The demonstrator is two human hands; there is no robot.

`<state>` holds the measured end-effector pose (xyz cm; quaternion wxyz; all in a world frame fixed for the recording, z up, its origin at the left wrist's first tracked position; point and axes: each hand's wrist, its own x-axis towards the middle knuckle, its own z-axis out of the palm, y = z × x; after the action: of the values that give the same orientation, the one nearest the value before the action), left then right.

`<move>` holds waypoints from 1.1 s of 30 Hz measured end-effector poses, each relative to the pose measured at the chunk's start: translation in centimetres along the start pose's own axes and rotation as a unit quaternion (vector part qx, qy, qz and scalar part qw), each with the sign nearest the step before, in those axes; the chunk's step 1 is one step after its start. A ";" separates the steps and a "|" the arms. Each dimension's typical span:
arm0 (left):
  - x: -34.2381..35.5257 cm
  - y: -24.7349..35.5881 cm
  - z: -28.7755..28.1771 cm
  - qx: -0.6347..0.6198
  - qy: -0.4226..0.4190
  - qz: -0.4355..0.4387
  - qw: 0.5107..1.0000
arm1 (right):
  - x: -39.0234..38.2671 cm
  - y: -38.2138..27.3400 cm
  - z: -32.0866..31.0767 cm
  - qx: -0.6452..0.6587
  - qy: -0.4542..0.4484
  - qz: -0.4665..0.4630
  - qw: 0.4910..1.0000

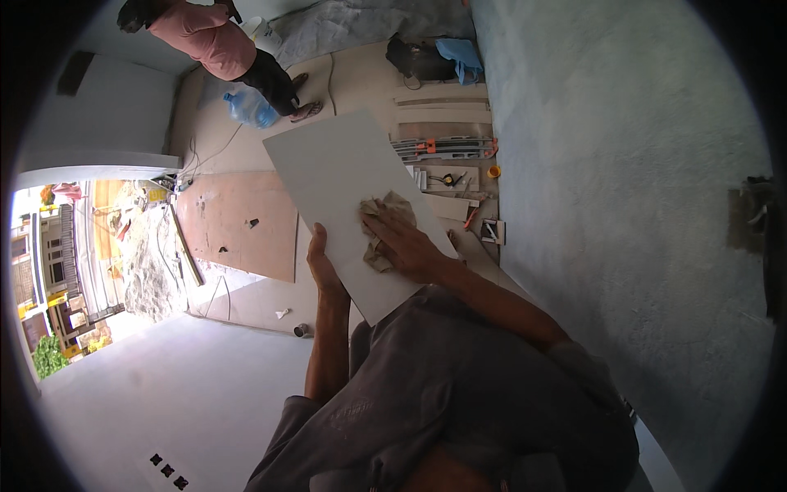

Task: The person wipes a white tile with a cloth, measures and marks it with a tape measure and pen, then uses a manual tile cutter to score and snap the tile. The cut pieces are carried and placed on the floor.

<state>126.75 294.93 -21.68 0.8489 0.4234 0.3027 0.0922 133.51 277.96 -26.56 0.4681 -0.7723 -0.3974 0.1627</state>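
A large white rectangular tile [328, 168] is held up in front of my body, tilted, its lower corner close to my dark shirt. My left hand [325, 264] grips its left edge, thumb on the face and the other fingers hidden behind. Against the tile's face, right of its middle, my right hand [403, 244] presses a crumpled beige cloth [379, 259]. Part of the cloth bulges out past the fingers.
A person in a pink shirt [205, 41] stands at the far left beside a blue water bottle [250, 109]. Beyond the tile, a tile cutter [447, 148], a tape measure [448, 179] and strips lie along the right wall [623, 205]. A brown board [238, 213] covers floor at left.
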 end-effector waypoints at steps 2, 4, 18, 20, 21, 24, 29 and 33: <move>-0.1 -0.4 0.4 -0.022 0.001 -0.014 1.000 | 1.6 -1.3 0.5 0.019 -0.043 -0.059 0.997; -0.3 -0.9 1.1 -0.067 0.012 -0.027 0.997 | 3.3 0.8 -0.3 0.039 -0.037 -0.024 0.998; 2.2 -2.7 0.6 -0.042 0.066 -0.064 0.995 | 2.6 3.0 1.1 0.100 -0.079 0.005 0.992; 2.9 -3.7 1.4 -0.074 0.057 -0.065 0.994 | 4.2 4.3 1.1 0.088 -0.050 0.045 0.994; 3.0 -3.4 1.4 -0.049 0.074 -0.074 0.993 | 4.9 3.9 1.0 0.085 -0.046 0.038 0.995; 5.4 -3.5 -1.6 0.058 0.119 -0.063 0.989 | 3.2 1.2 1.2 0.073 -0.091 -0.031 0.993; 4.7 -2.2 0.7 0.003 0.134 -0.049 0.990 | -3.2 -0.1 -0.1 0.119 -0.135 -0.111 0.977; 5.6 -1.6 0.0 0.042 0.118 -0.077 0.989 | -3.6 -0.3 0.6 0.108 -0.125 -0.148 0.975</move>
<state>131.07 296.22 -25.31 0.7932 0.4206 0.4358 0.0632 130.71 275.68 -27.04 0.5146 -0.6231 -0.5427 0.2288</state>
